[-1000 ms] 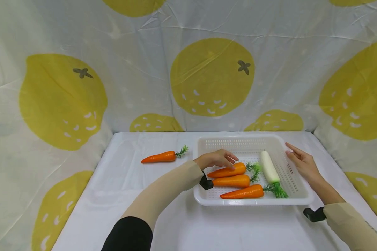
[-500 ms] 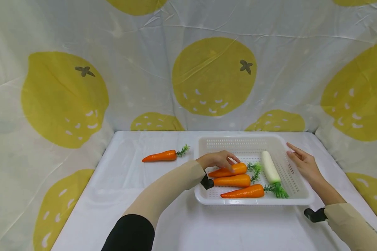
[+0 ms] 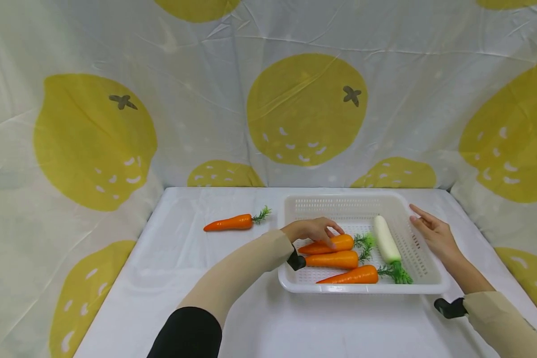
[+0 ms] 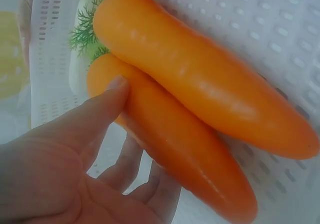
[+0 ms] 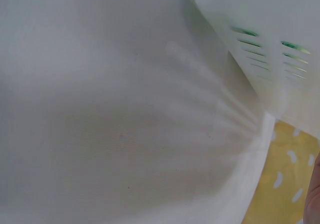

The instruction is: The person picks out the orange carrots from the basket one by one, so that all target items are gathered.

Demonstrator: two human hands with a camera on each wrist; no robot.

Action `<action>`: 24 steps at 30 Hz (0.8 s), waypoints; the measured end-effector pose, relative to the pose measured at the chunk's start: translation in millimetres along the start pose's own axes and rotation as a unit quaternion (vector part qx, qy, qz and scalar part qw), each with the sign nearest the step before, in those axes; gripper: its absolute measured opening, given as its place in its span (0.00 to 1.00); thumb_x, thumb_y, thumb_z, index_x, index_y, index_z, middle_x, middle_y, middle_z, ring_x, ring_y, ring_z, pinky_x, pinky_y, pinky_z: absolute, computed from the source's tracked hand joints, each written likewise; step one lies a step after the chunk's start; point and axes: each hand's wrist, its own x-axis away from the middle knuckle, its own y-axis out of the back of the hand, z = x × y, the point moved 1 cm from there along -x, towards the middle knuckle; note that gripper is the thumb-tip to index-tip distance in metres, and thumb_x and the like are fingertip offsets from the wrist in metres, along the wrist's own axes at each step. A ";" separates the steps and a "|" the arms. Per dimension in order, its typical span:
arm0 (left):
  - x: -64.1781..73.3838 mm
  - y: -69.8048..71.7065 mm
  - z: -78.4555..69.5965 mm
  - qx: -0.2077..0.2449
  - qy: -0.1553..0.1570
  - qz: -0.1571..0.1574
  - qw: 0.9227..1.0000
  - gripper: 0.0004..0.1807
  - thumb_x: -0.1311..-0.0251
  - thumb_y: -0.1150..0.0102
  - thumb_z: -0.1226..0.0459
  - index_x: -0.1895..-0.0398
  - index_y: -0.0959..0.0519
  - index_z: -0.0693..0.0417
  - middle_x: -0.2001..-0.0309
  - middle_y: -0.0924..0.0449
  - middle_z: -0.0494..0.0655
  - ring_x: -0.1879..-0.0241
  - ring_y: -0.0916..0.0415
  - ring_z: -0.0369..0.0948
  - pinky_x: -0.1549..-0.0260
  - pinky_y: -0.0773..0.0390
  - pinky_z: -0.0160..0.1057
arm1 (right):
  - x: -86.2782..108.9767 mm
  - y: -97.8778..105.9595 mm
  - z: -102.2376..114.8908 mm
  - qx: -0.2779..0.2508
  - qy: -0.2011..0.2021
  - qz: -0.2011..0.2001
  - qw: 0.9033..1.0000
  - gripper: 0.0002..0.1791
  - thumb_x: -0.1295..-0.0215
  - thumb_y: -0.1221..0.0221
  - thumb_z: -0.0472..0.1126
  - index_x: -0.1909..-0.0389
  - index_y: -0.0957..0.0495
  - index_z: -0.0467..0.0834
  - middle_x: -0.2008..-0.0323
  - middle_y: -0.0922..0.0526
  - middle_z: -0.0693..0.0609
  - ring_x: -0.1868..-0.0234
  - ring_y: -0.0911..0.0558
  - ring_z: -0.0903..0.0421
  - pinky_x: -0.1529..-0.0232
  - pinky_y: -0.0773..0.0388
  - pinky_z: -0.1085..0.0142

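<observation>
In the head view my left hand point(image 3: 312, 230) reaches into the white plastic basket point(image 3: 362, 288) and holds the farthest carrot point(image 3: 342, 242). The left wrist view shows its thumb on the near side of that carrot point(image 4: 170, 139) and the fingers along the other side. A second carrot point(image 3: 338, 259) lies right against it, and a third carrot point(image 3: 362, 274) lies nearer the front rim. On the right in the basket is a white radish point(image 3: 385, 239) with green leaves. My right hand point(image 3: 437, 237) touches the basket's right rim from outside, fingers extended.
Another carrot point(image 3: 232, 223) with a leafy top lies on the white tablecloth point(image 3: 179, 263), left of the basket. A curtain point(image 3: 197, 109) printed with yellow lemons closes off the back and sides.
My left hand has settled lower over the farthest carrot, its thumb coming down against it. The right hand stays at the basket rim; the whole head view has shifted slightly.
</observation>
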 end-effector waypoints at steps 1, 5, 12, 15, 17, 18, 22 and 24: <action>0.3 0.1 -0.1 -0.003 -0.003 0.001 1.000 0.27 0.41 0.31 0.69 0.36 0.23 0.51 0.40 0.23 0.55 0.42 0.25 0.46 0.45 0.23 0.40 | 0.0 -0.1 -0.3 -0.003 0.001 -0.001 1.000 0.32 0.24 0.45 0.47 0.27 0.40 0.37 0.69 0.22 0.68 0.71 0.25 0.70 0.74 0.26 0.76; 1.1 1.6 -0.1 -0.007 -0.011 -0.002 1.000 0.28 0.41 0.30 0.68 0.36 0.23 0.49 0.40 0.24 0.53 0.43 0.25 0.43 0.46 0.24 0.38 | 0.0 0.1 -1.3 -0.011 0.003 -0.002 1.000 0.32 0.24 0.45 0.46 0.27 0.40 0.37 0.70 0.22 0.67 0.71 0.26 0.70 0.74 0.27 0.76; 2.0 4.4 -4.4 0.005 -0.041 -0.007 0.999 0.28 0.40 0.31 0.69 0.35 0.23 0.50 0.41 0.23 0.49 0.42 0.27 0.42 0.47 0.24 0.36 | 0.9 0.8 1.5 -0.009 0.007 -0.001 1.000 0.32 0.24 0.45 0.47 0.27 0.40 0.37 0.70 0.23 0.67 0.71 0.26 0.69 0.74 0.27 0.76; 4.2 6.0 -8.4 0.003 -0.051 -0.006 0.999 0.28 0.40 0.32 0.68 0.35 0.23 0.50 0.41 0.23 0.47 0.41 0.28 0.42 0.45 0.25 0.38 | 1.2 0.4 1.7 -0.018 0.007 0.000 1.000 0.31 0.24 0.45 0.47 0.27 0.38 0.37 0.70 0.22 0.67 0.71 0.25 0.70 0.74 0.27 0.76; 5.7 7.5 -10.8 0.006 -0.052 -0.005 0.999 0.28 0.40 0.31 0.67 0.35 0.23 0.49 0.40 0.23 0.47 0.41 0.28 0.42 0.43 0.26 0.41 | 1.4 0.1 1.2 -0.025 0.009 0.000 1.000 0.31 0.24 0.45 0.46 0.27 0.38 0.38 0.71 0.22 0.67 0.72 0.25 0.70 0.75 0.26 0.76; 6.4 8.3 -11.9 0.010 -0.054 -0.004 0.999 0.28 0.40 0.31 0.67 0.35 0.23 0.49 0.40 0.23 0.47 0.40 0.28 0.42 0.42 0.26 0.43 | 1.4 -0.1 0.9 -0.027 0.011 0.000 1.000 0.30 0.24 0.45 0.46 0.27 0.38 0.38 0.71 0.22 0.67 0.72 0.25 0.70 0.75 0.26 0.76; 9.2 13.0 -15.4 0.021 -0.055 -0.008 0.998 0.28 0.41 0.30 0.67 0.35 0.23 0.48 0.40 0.23 0.46 0.40 0.27 0.41 0.40 0.27 0.45 | 1.3 0.0 -0.5 -0.031 0.014 0.002 0.999 0.30 0.24 0.45 0.45 0.27 0.37 0.38 0.71 0.22 0.67 0.72 0.24 0.70 0.74 0.26 0.76; 11.0 15.7 -17.4 0.026 -0.058 -0.010 0.998 0.28 0.41 0.31 0.68 0.35 0.23 0.48 0.40 0.23 0.45 0.40 0.27 0.41 0.42 0.26 0.44 | 0.9 0.4 -1.0 -0.030 0.011 0.003 0.999 0.30 0.24 0.45 0.45 0.27 0.38 0.38 0.70 0.21 0.67 0.71 0.24 0.70 0.74 0.26 0.76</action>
